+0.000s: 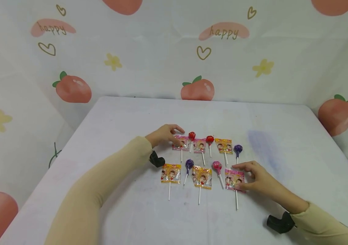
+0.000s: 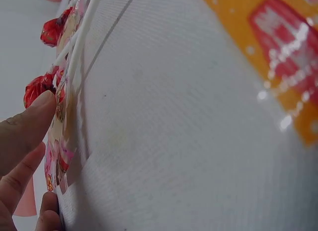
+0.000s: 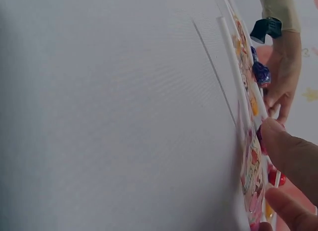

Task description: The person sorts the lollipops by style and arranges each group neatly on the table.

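My left hand (image 1: 163, 135) is at the left end of the back row, its thumb over a pink-wrapped flat lollipop (image 1: 186, 141) and its index finger stretched past the wrapper's far edge. In the left wrist view, the thumb and fingers (image 2: 42, 109) lie right at that wrapper. My right hand (image 1: 261, 182) spans another pink-wrapped flat lollipop (image 1: 233, 177) at the front row's right end. Its index finger is by the upper edge and its thumb by the lower edge; the stick points toward me. Beside it lies a round pink lollipop (image 1: 217, 165).
The back row also has round red lollipops (image 1: 210, 139), a pink-wrapped one (image 1: 199, 145), an orange-wrapped one (image 1: 224, 145) and a purple one (image 1: 238, 148). Orange-wrapped lollipops (image 1: 171, 173) and a purple one (image 1: 189, 164) lie in front on the white table (image 1: 137, 217).
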Action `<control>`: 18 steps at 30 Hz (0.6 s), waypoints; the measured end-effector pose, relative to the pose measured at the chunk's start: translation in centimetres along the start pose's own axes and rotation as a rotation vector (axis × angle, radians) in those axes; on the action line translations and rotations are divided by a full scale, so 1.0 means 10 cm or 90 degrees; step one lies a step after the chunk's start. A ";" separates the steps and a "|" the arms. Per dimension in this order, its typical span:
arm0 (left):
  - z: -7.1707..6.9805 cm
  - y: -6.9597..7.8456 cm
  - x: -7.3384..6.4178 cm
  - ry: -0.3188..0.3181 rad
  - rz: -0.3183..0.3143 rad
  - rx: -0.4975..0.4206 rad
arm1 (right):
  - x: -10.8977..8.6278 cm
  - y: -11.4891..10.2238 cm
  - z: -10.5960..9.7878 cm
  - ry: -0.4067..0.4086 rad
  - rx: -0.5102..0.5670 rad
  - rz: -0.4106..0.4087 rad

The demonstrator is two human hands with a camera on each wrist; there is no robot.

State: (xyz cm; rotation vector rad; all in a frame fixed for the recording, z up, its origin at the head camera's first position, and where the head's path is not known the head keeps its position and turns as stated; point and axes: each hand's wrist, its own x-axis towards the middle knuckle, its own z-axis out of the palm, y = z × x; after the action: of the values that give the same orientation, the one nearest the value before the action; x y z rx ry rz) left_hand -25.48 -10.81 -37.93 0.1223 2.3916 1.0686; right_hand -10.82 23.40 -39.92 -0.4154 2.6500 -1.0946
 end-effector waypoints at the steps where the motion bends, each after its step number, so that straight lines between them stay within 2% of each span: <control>1: 0.00 0.00 0.00 0.000 -0.001 -0.002 | 0.00 -0.01 0.00 0.002 0.001 0.003; 7: 0.01 0.00 -0.01 0.001 0.002 -0.007 | -0.01 -0.03 0.03 0.017 -0.010 -0.004; 18: 0.01 0.01 -0.01 0.004 0.011 0.026 | -0.01 -0.04 0.05 0.026 -0.032 0.004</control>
State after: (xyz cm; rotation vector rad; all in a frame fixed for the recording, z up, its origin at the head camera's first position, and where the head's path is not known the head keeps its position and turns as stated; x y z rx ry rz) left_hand -25.30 -10.72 -37.91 0.1545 2.4224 1.0288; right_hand -10.46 22.80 -39.96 -0.3975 2.7174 -1.0464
